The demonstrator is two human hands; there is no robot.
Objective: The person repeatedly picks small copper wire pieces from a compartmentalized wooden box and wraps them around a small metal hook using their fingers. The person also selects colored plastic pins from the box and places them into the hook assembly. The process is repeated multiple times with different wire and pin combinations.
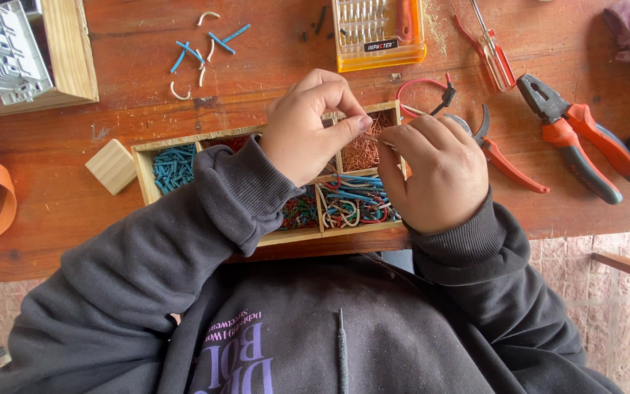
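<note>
My left hand (313,125) and my right hand (435,171) meet above a wooden divided box (144,166) on the brown table. Both pinch a thin strand of copper wire (375,137) between thumb and fingertips, right over the compartment of bare copper strands (362,153). Other compartments hold short blue wire pieces (173,168) and mixed coloured wire offcuts (355,201). My dark grey sleeves cover part of the box.
Orange-handled pliers (581,138), red-handled cutters (504,157) and a clear red screwdriver (491,51) lie at the right. An orange bit case (377,33) sits at the top, loose wire bits (202,51) at the upper left, and a small wooden block (112,165) by the box.
</note>
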